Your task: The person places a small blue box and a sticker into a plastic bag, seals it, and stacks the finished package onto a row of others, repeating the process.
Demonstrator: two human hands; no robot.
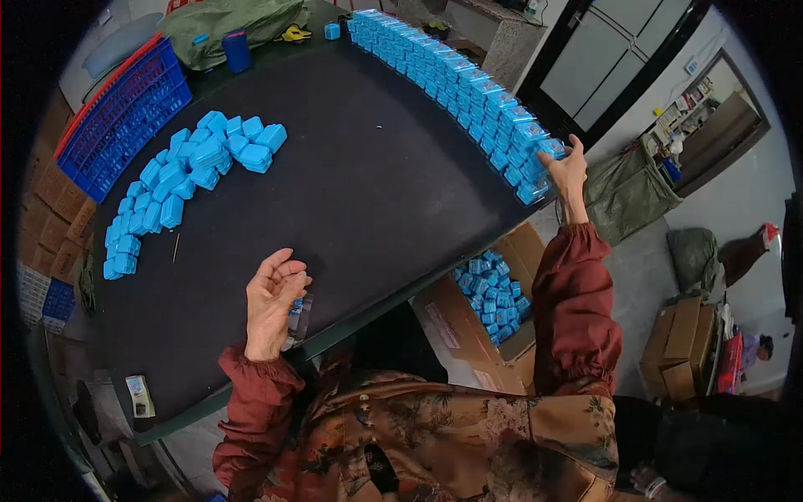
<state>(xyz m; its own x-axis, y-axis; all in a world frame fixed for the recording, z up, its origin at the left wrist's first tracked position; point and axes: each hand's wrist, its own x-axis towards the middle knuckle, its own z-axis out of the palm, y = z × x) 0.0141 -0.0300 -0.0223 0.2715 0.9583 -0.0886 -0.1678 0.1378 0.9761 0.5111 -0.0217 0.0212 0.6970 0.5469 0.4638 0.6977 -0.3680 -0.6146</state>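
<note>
My right hand [569,174] is at the near right end of a long stacked row of small blue boxes [468,92]. Its thumb and fingers close around a blue box [549,149] on top of that end. Over the near edge of the table, my left hand [269,303] hovers with loosely curled fingers slightly apart and nothing visible in them. Right beside its wrist is a clear plastic piece [299,322] with a bit of blue in it, partly hidden by the hand.
A loose heap of blue boxes [171,171] spreads over the left of the dark table [360,184]. Below the right edge stands an open carton [456,322] with many wrapped blue pieces [493,293]. A blue crate [125,121] and a blue cup [237,50] are at the back left.
</note>
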